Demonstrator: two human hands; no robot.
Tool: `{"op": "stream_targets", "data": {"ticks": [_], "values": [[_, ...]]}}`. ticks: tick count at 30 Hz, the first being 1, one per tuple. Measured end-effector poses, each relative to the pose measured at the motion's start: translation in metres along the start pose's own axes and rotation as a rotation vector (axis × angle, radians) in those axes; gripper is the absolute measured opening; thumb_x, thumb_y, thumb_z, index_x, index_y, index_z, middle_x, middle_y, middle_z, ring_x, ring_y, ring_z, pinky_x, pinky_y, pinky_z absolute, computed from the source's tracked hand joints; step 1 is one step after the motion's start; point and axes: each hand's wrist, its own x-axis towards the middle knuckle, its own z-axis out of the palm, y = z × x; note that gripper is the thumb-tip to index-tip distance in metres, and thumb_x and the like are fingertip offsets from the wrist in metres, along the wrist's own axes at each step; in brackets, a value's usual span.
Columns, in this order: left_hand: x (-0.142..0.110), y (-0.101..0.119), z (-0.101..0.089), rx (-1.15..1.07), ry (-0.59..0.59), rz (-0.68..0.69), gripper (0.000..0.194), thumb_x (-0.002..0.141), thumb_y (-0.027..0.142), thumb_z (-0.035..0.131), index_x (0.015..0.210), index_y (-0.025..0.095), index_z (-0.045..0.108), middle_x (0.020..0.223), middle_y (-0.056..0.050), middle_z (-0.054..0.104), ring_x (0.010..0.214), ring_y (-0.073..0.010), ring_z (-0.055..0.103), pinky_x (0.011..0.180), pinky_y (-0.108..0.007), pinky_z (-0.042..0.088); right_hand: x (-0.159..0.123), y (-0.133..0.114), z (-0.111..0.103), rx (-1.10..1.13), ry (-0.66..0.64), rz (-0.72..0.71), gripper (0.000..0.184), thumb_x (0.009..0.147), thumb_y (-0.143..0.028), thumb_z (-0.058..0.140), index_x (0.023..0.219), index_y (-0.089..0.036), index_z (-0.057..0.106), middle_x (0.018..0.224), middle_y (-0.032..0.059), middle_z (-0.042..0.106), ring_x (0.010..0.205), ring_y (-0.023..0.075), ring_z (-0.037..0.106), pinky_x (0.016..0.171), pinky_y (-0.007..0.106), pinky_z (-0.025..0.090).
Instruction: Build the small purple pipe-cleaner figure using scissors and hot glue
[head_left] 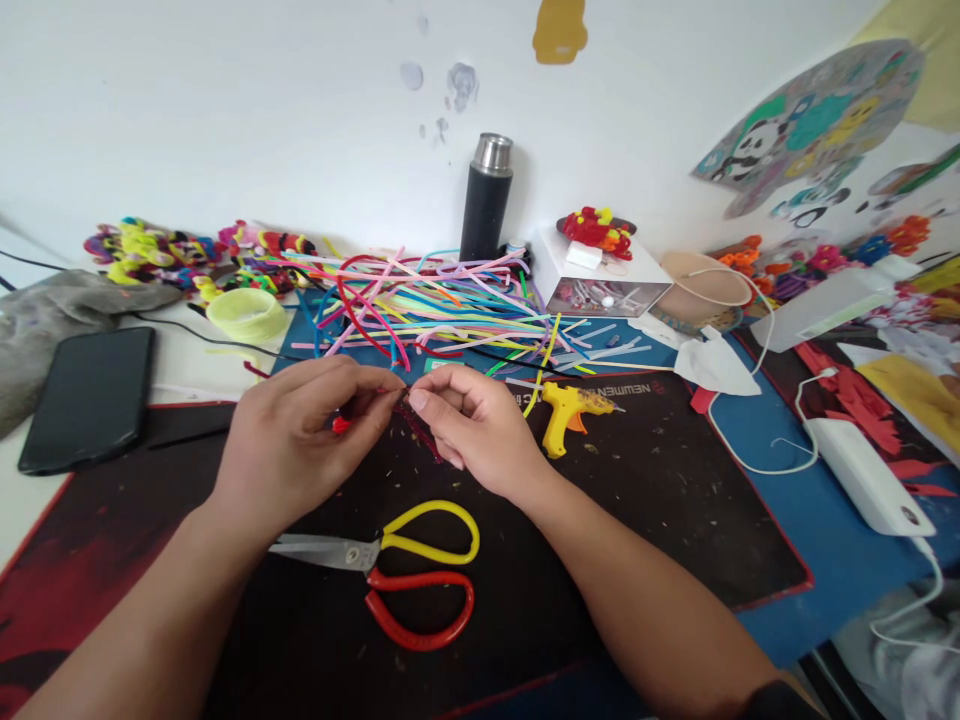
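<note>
The left hand [296, 425] and right hand [476, 425] are pinched onto a dark-red piece [424, 434] between them.

White wall [247, 110]; blue tabletop [810, 605]

Scissor blades [330, 552] look metal, handles [421, 638] glossy plastic.

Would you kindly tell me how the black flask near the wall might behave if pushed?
The black flask would probably tip if pushed near the top, being tall, narrow and upright. Once down, it may roll, as its body looks round. Its shiny silver cap looks smooth, so it could be slightly slippery to grip.
</note>
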Motion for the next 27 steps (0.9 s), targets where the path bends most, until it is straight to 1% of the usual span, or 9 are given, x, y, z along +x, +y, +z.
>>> {"op": "stream_targets", "data": {"ticks": [4, 9, 14, 20, 24, 27], "values": [[-0.0009, -0.0018, 0.0002, 0.002, -0.003, 0.007, 0.016, 0.108, 0.027, 0.067, 0.102, 0.032, 0.081, 0.09, 0.003, 0.086, 0.075, -0.0198, 0.08, 0.079, -0.033, 0.062, -0.0002, -0.0016, 0.0005, 0.017, 0.006, 0.014, 0.045, 0.089, -0.058, 0.092, 0.095, -0.022, 0.066, 0.061, -0.011, 0.055, 0.041, 0.0063, 0.045, 0.039, 0.021, 0.031], [0.0, -0.0013, -0.0006, 0.029, 0.019, -0.032, 0.014, 0.108, 0.031, 0.069, 0.105, 0.032, 0.083, 0.09, 0.003, 0.086, 0.077, -0.0203, 0.08, 0.082, -0.034, 0.063, 0.0008, 0.0, -0.0001, 0.015, 0.022, 0.005, 0.043, 0.09, -0.058, 0.089, 0.095, -0.022, 0.065, 0.063, -0.0114, 0.055, 0.041, 0.0053, 0.042, 0.038, 0.021, 0.03], [0.0011, -0.0005, -0.0023, 0.018, -0.005, -0.031, 0.016, 0.109, 0.028, 0.067, 0.105, 0.032, 0.082, 0.09, 0.002, 0.086, 0.078, -0.0206, 0.08, 0.085, -0.035, 0.064, 0.0016, 0.0008, -0.001, 0.006, 0.025, -0.003, 0.042, 0.091, -0.057, 0.088, 0.095, -0.022, 0.066, 0.062, -0.0116, 0.055, 0.04, 0.0055, 0.042, 0.038, 0.022, 0.029], [0.0006, 0.0005, -0.0032, 0.007, -0.018, -0.049, 0.017, 0.108, 0.029, 0.067, 0.105, 0.033, 0.083, 0.091, 0.002, 0.087, 0.079, -0.0208, 0.08, 0.08, -0.034, 0.063, 0.0012, 0.0011, -0.0009, -0.041, 0.027, 0.001, 0.042, 0.093, -0.059, 0.087, 0.096, -0.023, 0.065, 0.059, -0.0119, 0.052, 0.04, 0.0066, 0.042, 0.039, 0.022, 0.03], [0.0009, 0.0013, -0.003, 0.009, -0.028, -0.038, 0.017, 0.108, 0.03, 0.067, 0.103, 0.034, 0.082, 0.091, 0.002, 0.087, 0.08, -0.0212, 0.081, 0.082, -0.035, 0.063, 0.0005, 0.0021, -0.0002, -0.074, 0.039, -0.035, 0.041, 0.094, -0.057, 0.087, 0.096, -0.023, 0.066, 0.063, -0.01, 0.054, 0.045, 0.0075, 0.045, 0.042, 0.022, 0.032], [0.0011, 0.0008, -0.0027, 0.01, -0.029, -0.031, 0.017, 0.108, 0.029, 0.066, 0.101, 0.033, 0.081, 0.091, 0.002, 0.087, 0.079, -0.0212, 0.081, 0.08, -0.035, 0.062, 0.0002, 0.0031, -0.0003, -0.099, 0.046, -0.036, 0.041, 0.094, -0.057, 0.087, 0.096, -0.023, 0.066, 0.067, -0.0081, 0.057, 0.05, 0.0083, 0.047, 0.044, 0.022, 0.032]]}}
